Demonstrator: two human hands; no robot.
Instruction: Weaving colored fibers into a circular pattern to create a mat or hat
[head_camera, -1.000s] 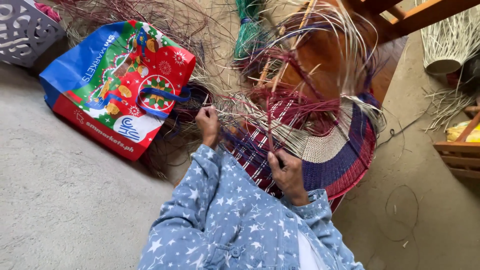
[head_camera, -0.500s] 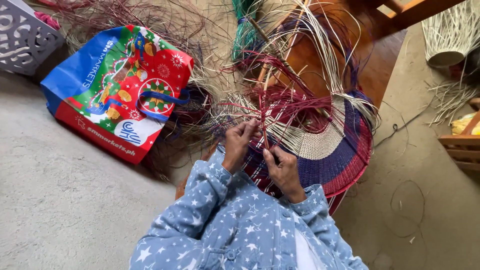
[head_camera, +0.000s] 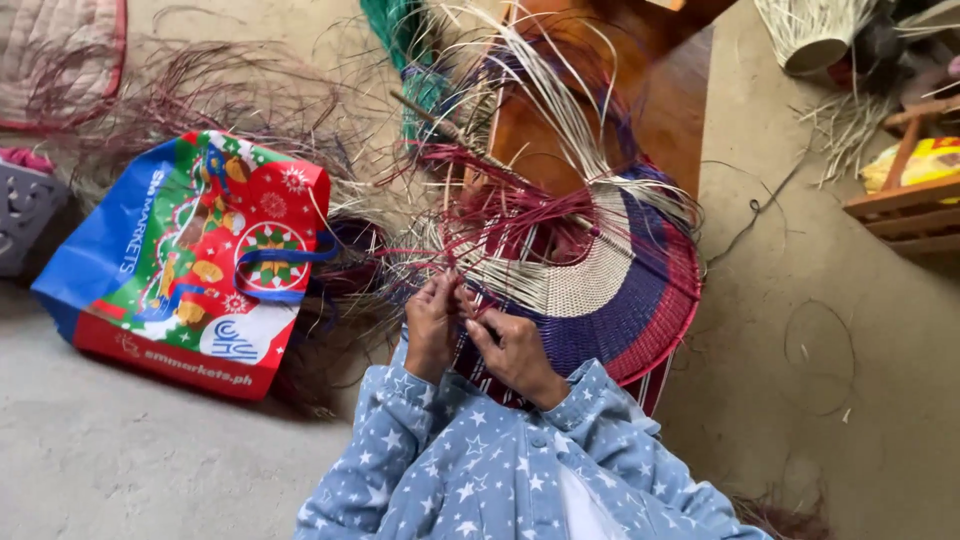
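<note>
Rough grey concrete floor (head_camera: 150, 470) spreads under everything, littered with loose strands. At its middle lies a half-woven round mat of dyed straw (head_camera: 620, 290) — a pale natural fan at the core, then tight bands of blue-purple and dark red — with stiff unwoven pale and maroon strands (head_camera: 500, 200) bristling up from its edge. Both hands meet at the mat's near-left rim: the left hand (head_camera: 432, 325) has its fingers closed on a few thin strands, and the right hand (head_camera: 512, 348), just beside it and touching, pinches the same bunch. Both sleeves are soft blue cloth printed with white stars.

Half a second earlier the hands were already together at this rim; a second ago the left hand was reaching out to the left, apart from the right.

To the left lies a glossy, flat shopping bag in red, green and blue (head_camera: 190, 265), ringed by tangled dark fibres. Behind the mat stands a polished brown wooden board (head_camera: 660, 110); a green fibre bundle (head_camera: 405, 40) lies further back.
</note>
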